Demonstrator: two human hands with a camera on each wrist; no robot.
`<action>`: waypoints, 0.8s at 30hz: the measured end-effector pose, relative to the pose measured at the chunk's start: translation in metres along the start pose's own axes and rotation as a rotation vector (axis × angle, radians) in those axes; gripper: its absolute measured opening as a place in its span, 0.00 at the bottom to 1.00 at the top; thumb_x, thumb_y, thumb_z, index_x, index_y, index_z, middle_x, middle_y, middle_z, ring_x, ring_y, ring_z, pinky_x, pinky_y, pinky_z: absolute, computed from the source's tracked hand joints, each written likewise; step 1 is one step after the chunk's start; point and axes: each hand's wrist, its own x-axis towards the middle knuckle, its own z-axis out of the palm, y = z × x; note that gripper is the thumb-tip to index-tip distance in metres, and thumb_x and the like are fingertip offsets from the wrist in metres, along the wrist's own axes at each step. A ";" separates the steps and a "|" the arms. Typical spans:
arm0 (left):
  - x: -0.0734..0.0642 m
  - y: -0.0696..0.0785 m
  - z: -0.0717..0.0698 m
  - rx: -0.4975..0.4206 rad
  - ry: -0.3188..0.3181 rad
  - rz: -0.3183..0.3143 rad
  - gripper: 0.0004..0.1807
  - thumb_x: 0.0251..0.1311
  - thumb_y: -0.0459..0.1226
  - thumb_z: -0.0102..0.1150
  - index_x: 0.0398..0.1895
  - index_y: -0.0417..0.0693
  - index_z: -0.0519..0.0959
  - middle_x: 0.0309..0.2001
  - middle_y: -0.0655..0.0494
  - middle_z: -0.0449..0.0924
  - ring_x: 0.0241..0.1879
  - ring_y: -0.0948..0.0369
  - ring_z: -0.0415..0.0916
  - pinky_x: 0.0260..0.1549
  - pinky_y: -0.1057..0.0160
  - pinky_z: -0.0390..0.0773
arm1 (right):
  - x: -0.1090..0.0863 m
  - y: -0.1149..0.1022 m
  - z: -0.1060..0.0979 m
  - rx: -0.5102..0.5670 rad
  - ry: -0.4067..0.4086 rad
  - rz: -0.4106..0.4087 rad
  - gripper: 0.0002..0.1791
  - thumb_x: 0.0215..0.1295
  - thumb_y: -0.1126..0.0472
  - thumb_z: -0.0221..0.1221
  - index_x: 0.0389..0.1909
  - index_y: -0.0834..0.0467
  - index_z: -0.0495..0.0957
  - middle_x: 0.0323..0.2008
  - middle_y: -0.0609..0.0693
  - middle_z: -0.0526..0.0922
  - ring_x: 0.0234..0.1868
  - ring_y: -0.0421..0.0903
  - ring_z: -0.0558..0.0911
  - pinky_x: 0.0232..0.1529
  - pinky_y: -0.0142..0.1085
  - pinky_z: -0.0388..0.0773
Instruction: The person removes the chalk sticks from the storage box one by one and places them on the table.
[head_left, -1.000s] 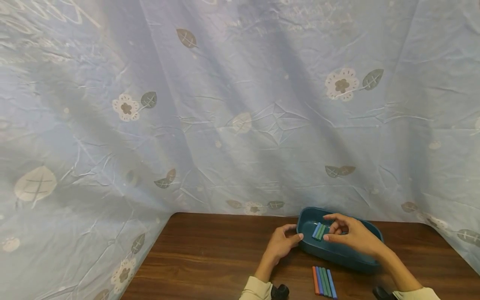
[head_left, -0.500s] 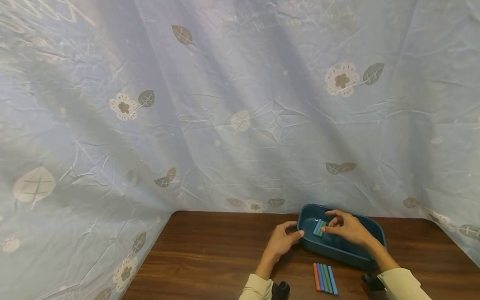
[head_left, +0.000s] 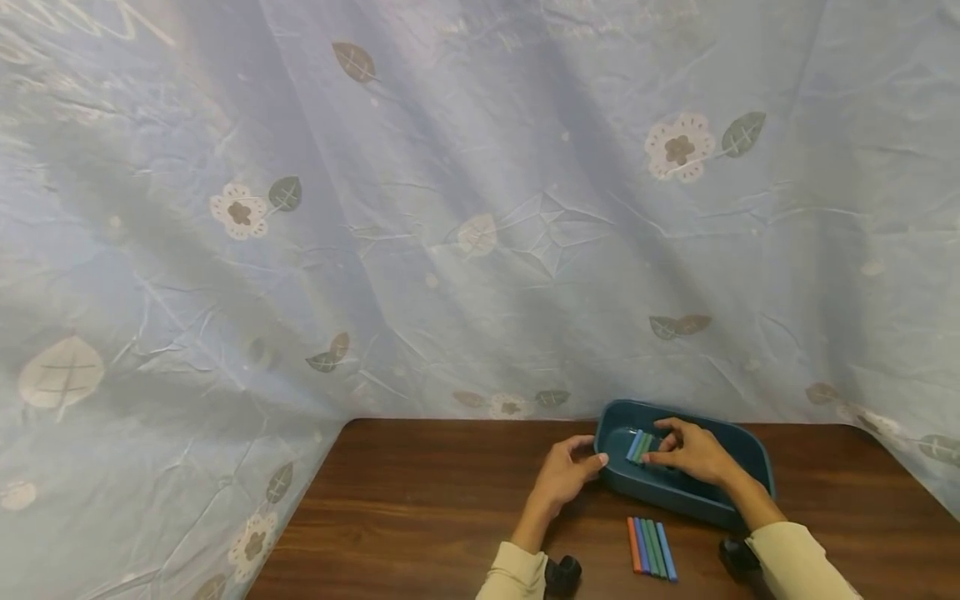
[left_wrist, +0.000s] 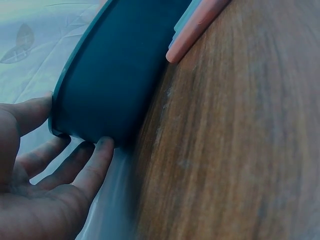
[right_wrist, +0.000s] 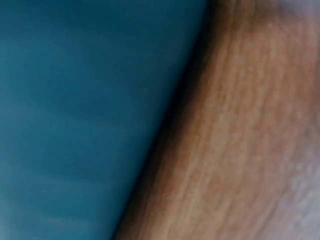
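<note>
A teal plastic bin (head_left: 667,496) stands at the back right of the table. My left hand (head_left: 561,479) holds its left end; in the left wrist view the thumb lies at the rim while the fingertips touch the outer wall. Inside the bin, my right hand (head_left: 697,454) is beside a small row of blue and green sticks (head_left: 637,446). Its thumb tip touches or nearly touches the green one, with the index finger apart above. Another row of sticks (head_left: 651,548), orange, blue and green, lies on the table in front of the bin. The right wrist view shows no fingers.
The brown wooden table (head_left: 435,492) has a pale blue patterned curtain (head_left: 480,250) hanging close behind it and at its sides. A dark wrist device (head_left: 562,577) sits at the left cuff, another (head_left: 738,556) at the right.
My right hand has moved slightly left in the bin, bringing the thumb to the green stick. The left hand keeps its place on the bin. The head view has shifted a little.
</note>
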 end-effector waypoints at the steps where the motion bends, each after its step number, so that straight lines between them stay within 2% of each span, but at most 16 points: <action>1: 0.000 0.001 0.000 0.000 0.002 0.000 0.26 0.71 0.35 0.69 0.68 0.32 0.78 0.60 0.37 0.84 0.51 0.54 0.89 0.52 0.56 0.91 | 0.000 0.000 0.000 -0.004 -0.002 -0.003 0.48 0.64 0.48 0.76 0.73 0.74 0.67 0.36 0.49 0.88 0.33 0.44 0.83 0.31 0.35 0.80; 9: -0.001 0.002 0.001 -0.024 -0.014 0.007 0.26 0.72 0.34 0.68 0.69 0.30 0.77 0.61 0.33 0.83 0.54 0.53 0.89 0.53 0.58 0.91 | 0.003 0.003 0.001 -0.021 -0.006 0.031 0.49 0.61 0.47 0.78 0.72 0.73 0.69 0.37 0.50 0.87 0.34 0.43 0.82 0.33 0.33 0.80; 19: 0.000 -0.002 0.001 -0.040 -0.015 0.003 0.26 0.72 0.34 0.68 0.68 0.30 0.77 0.62 0.34 0.83 0.55 0.53 0.88 0.55 0.54 0.90 | 0.003 0.005 0.006 -0.066 0.005 0.007 0.48 0.59 0.46 0.79 0.69 0.75 0.72 0.34 0.49 0.86 0.33 0.44 0.80 0.32 0.34 0.77; 24: 0.001 -0.001 0.001 -0.037 -0.022 0.004 0.26 0.73 0.34 0.68 0.69 0.30 0.76 0.62 0.34 0.83 0.55 0.54 0.88 0.55 0.56 0.90 | 0.005 0.007 0.008 -0.085 0.014 -0.001 0.47 0.58 0.46 0.79 0.67 0.74 0.74 0.33 0.48 0.85 0.32 0.44 0.79 0.30 0.33 0.77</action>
